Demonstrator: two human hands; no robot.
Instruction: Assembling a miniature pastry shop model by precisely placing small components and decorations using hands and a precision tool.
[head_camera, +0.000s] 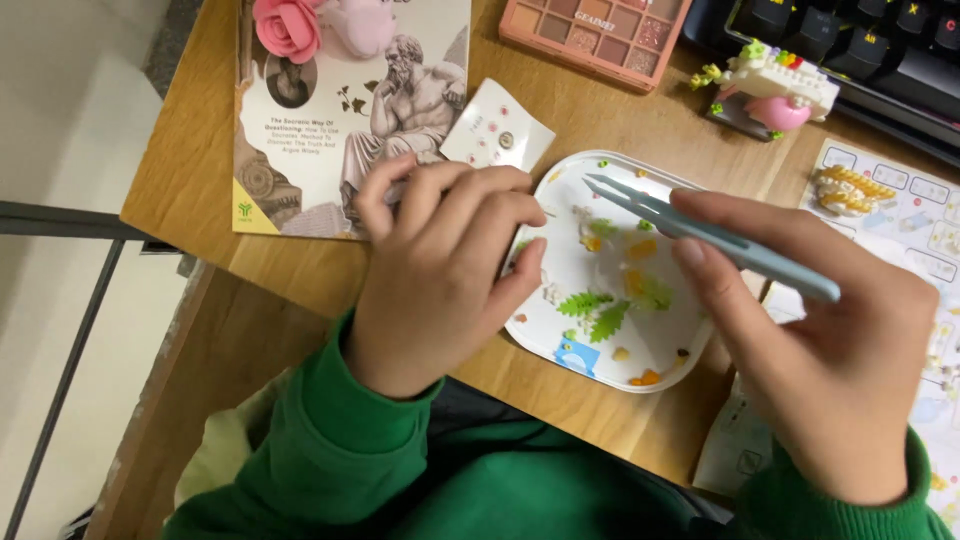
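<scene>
Pale blue tweezers pinched in the right hand, right of centre in the frame, fingers closed around the shaft, tips pointing left and hovering above the white tray; tips close together, nothing seen between them

Left hand at frame centre, fingers curled shut over the tray's left rim, pinching something too small to make out

Tray at centre, scattered with tiny pieces: green fern leaves, yellow and orange bits, a small blue block near the lower edge

Just above the left hand, a small white card with dots, lying on the wooden counter

Upper left, a book with a seated statue on the cover, a pink rose on top of it

Top centre, a pink eyeshadow palette; top right, a black keyboard, with a small brick model in white, pink and green in front of it

Right edge, an instruction sheet bearing a small yellow and white build

Green sleeves along the bottom of the frame
</scene>
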